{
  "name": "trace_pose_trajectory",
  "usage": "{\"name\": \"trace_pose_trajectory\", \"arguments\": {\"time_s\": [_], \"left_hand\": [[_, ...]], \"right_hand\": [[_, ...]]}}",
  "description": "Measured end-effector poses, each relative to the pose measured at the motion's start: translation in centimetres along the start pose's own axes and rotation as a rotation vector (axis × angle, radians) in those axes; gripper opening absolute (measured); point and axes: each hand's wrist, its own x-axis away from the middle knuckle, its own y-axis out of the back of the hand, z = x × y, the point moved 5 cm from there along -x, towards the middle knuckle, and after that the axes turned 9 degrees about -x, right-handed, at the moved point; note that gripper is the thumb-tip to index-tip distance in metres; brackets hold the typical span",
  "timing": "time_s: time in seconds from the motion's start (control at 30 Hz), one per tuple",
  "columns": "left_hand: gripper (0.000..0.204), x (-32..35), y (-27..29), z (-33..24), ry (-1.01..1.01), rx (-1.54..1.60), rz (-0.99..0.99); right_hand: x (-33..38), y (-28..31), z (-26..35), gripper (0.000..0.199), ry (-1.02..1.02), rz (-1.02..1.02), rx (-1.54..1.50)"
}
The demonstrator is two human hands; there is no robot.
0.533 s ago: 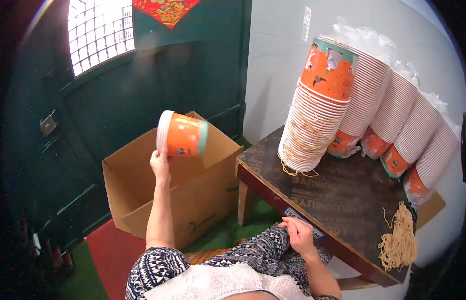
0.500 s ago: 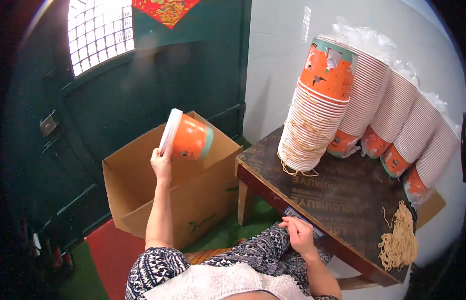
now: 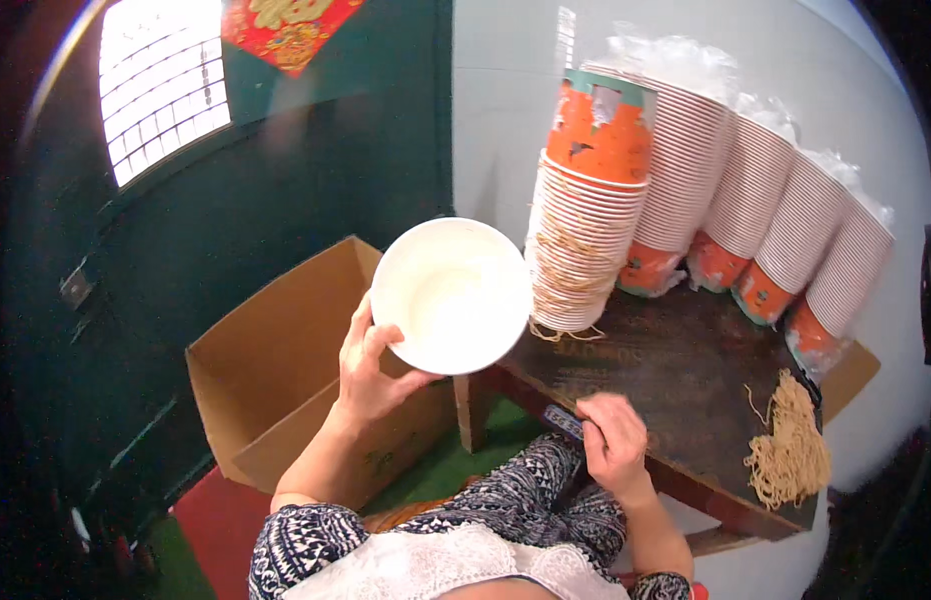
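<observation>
Gripping a white paper bowl [image 3: 451, 295] mouth-up, the left hand [image 3: 370, 365] hides its label — right hand [image 3: 613, 440] loosely curled at the tabletop [image 3: 675, 370] edge, its hold unclear.

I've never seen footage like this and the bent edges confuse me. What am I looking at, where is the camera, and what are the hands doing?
A wide-angle camera worn on a person's head looks down, which is why straight lines bend. No machine: just two bare hands. The left hand holds up a paper cup, its white inside facing the camera, above an open cardboard box. The right hand rests at the edge of a dark table. On it stand stacks of cups and a bundle of pale strings.
</observation>
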Motion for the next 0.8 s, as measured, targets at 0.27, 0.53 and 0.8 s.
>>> {"name": "trace_pose_trajectory", "arguments": {"time_s": [0.27, 0.53, 0.8], "left_hand": [[0.059, -5.0, -5.7, -10.3, -0.248, 0.314, 0.336], [0.060, -8.4, -16.8, -16.7, -0.401, 0.678, 0.484], [0.137, -10.2, -29.0, -20.4, -0.137, 1.137, 0.771]], "right_hand": [[-4.6, 3.5, 5.7, 0.041, 0.165, 0.177, 0.406], [-1.4, 8.6, 0.7, 0.020, -0.075, 0.173, 0.496], [-2.0, 13.3, -6.3, 0.007, -0.194, -0.001, 0.614]]}}
